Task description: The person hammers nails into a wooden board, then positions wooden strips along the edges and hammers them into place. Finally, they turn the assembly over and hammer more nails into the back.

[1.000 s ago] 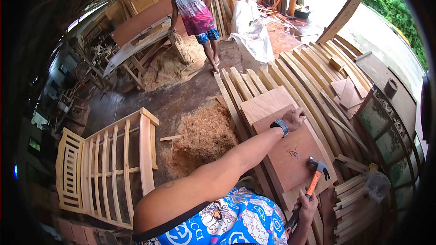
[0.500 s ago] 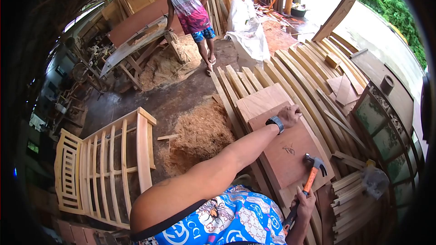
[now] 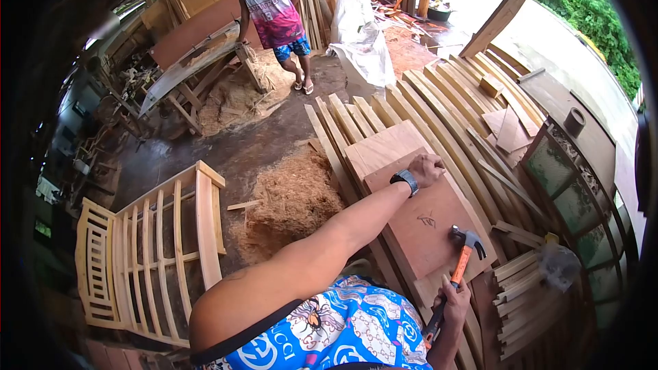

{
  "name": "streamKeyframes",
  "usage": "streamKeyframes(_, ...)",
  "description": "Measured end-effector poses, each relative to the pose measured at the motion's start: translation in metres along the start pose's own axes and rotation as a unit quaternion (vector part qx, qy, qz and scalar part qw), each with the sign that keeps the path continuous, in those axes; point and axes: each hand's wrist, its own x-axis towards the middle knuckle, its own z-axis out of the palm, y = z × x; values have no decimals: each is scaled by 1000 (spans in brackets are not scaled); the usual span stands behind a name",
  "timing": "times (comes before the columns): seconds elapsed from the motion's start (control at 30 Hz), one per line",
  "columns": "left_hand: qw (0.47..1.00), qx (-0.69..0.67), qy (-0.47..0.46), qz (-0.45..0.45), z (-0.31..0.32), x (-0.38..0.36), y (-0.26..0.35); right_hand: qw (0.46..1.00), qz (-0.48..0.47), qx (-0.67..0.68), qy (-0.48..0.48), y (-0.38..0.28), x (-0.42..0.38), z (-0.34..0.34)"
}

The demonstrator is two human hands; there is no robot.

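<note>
Hammer [image 3: 462, 264] at near right, clamped in the right hand [image 3: 454, 300], head over the board's [image 3: 404, 209] near end. Timbers [image 3: 447, 113] lie beyond, slats [image 3: 515, 277] right. The handle slants away, head far, claw rightward. Left hand [image 3: 427, 169] curls on the board; whether gripping, I cannot tell.

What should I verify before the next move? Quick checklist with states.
1. Right hand gripping the hammer by its handle: ok.
2. Left hand apart from the hammer head: ok.
3. Anything pinched under the left fingers: cannot tell.
4. Upper board flush with the lighter board below: not ok, the lower one sticks out.
5. Other person away from the boards: ok, standing beyond the shavings heap.
</note>
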Motion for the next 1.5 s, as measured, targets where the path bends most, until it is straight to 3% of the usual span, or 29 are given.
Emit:
streamKeyframes(0.13, 1000, 18, 11, 16, -3, 24, -14, 1000, -1, -3, -7, 3, 9, 0)
streamKeyframes(0.2, 999, -14, -14, 26, 8, 11, -24, 971, 67, 223, -55, 9, -8, -11)
streamKeyframes(0.23, 999, -18, -17, 22, 4, 7, -18, 957, 85, 265, -82, 12, -11, -16)
streamKeyframes(0.37, 998, -59, -31, 4, 8, 18, -33, 944, 114, 294, -101, 17, -21, -11)
streamKeyframes(0.47, 997, -62, -14, 52, -1, 23, -28, 934, 139, 315, -95, 14, -25, 1)
streamKeyframes(0.57, 987, -150, -60, -15, -15, 18, -5, 925, 132, 329, -138, 33, -14, -3)
streamKeyframes(0.6, 985, -157, -77, 13, -17, 20, -9, 965, 123, 222, -67, 17, -20, 15)
streamKeyframes(0.73, 993, -106, -56, 21, -15, 30, -43, 996, 63, 67, 2, -9, -22, 47)
streamKeyframes(0.8, 982, -174, -77, -17, -26, 26, -42, 999, 34, 35, 10, -20, -21, 58)
streamKeyframes(0.87, 980, -149, -106, -83, -31, 27, -36, 999, 9, 23, 23, -33, -18, 69)
streamKeyframes(0.9, 977, -150, -125, -81, -30, 25, -35, 999, 11, 31, 40, -37, -17, 75)
streamKeyframes(0.97, 987, -107, -115, 16, -31, 26, -33, 999, -17, 12, 39, -45, -11, 87)
streamKeyframes(1.1, 989, -38, -143, 20, -32, 34, -25, 998, -37, 9, 48, -53, 1, 103)
streamKeyframes(1.23, 984, -71, -161, 17, -28, 34, -33, 997, -41, -31, 56, -59, 10, 112)
streamKeyframes(1.3, 985, -67, -132, 90, -27, 32, -35, 993, -66, -83, 55, -59, 17, 113)
streamKeyframes(1.5, 988, -73, -129, 52, -19, 29, -36, 964, -86, -235, 86, -69, 38, 114)
